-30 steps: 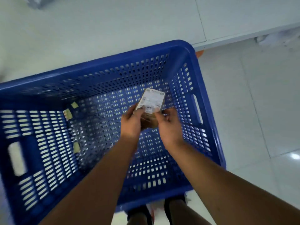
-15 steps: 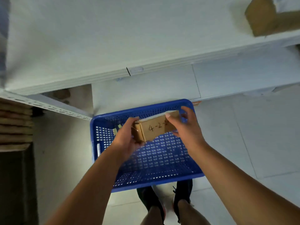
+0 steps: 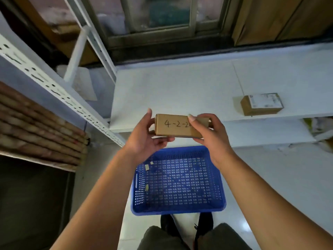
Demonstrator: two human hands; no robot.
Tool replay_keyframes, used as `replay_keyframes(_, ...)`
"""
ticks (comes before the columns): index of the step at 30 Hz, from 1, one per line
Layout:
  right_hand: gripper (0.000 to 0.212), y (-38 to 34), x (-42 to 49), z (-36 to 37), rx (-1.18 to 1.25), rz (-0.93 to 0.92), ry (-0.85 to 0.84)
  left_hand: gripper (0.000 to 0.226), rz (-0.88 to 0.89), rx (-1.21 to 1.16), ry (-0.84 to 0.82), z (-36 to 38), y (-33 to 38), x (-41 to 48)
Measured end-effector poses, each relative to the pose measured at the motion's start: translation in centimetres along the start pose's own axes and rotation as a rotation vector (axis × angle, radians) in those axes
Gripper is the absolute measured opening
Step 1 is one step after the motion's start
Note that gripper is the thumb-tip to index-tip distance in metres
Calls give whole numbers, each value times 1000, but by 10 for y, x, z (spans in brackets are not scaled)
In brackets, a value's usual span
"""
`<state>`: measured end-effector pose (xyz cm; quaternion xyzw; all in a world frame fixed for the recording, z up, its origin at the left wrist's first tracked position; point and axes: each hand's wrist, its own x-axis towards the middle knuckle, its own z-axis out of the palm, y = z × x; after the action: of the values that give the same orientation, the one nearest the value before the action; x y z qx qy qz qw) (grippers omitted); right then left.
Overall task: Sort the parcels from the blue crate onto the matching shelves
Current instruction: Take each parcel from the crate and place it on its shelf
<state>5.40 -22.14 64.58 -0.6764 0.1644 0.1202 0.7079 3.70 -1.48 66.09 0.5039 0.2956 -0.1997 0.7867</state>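
I hold a small brown cardboard parcel (image 3: 175,126) marked "4-2-2" level in front of me. My left hand (image 3: 146,137) grips its left end and my right hand (image 3: 209,131) grips its right end, a finger hiding the last part of the writing. Below it the blue perforated crate (image 3: 220,192) stands on the floor with no parcels inside, only a few small paper scraps. The parcel is level with the front edge of the white shelf (image 3: 180,87).
A second brown parcel (image 3: 261,103) with a printed label lies on the white shelf at the right. A white perforated rack upright (image 3: 59,98) slants across the left, with stacked flat cardboard (image 3: 36,123) beneath. A lower shelf (image 3: 261,134) shows under the right side. My shoes stand behind the crate.
Both hands have lifted the parcel out of the crate and up to shelf height, turning the handwritten side toward me. My view has risen, so the crate now looks small and lower.
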Motion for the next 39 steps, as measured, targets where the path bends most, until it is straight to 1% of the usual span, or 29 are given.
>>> replay_keyframes(2, 48, -32, -11, 5, 1, -58, 16, 61, 118, 1, -38, 9, 18, -27)
replay_keyframes(5, 47, -77, -26, 11, -2, -147, 4, 62, 327, 116, -31, 24, 37, -60)
replay_keyframes(7, 41, -105, -36, 13, -14, -209, -18, 66, 439, 176, 28, 33, 49, -77)
replay_keyframes(9, 30, -130, -46, 12, 7, -251, -60, 67, 528, 209, 119, 38, 61, -91)
replay_keyframes(11, 27, -151, -54, 9, 28, -284, -84, 68, 605, 226, 206, 40, 73, -103)
replay_keyframes(13, 30, -167, -60, 6, 29, -310, -83, 59, 673, 221, 253, 44, 82, -115)
replay_keyframes(16, 31, -180, -67, 3, 23, -330, -90, 38, 760, 216, 283, 50, 92, -128)
replay_keyframes(17, 31, -183, -69, 3, 18, -336, -87, 37, 786, 234, 294, 51, 95, -131)
replay_keyframes(18, 31, -185, -71, 3, 10, -345, -84, 43, 811, 256, 306, 52, 97, -134)
replay_keyframes(20, 33, -188, -75, 4, 1, -358, -78, 54, 839, 277, 333, 51, 102, -136)
replay_keyframes(22, 35, -190, -77, 5, 1, -360, -66, 57, 844, 275, 340, 51, 105, -138)
replay_keyframes(27, 37, -190, -78, 7, -13, -370, -50, 46, 844, 239, 359, 54, 109, -144)
replay_keyframes(31, 32, -185, -76, 6, -54, -375, -31, 37, 848, 262, 360, 51, 105, -141)
replay_keyframes(37, 33, -171, -66, 1, -193, -403, 37, 38, 813, 314, 307, 44, 90, -119)
replay_keyframes(39, 28, -168, -61, 0, -203, -386, 32, 37, 791, 312, 313, 45, 86, -111)
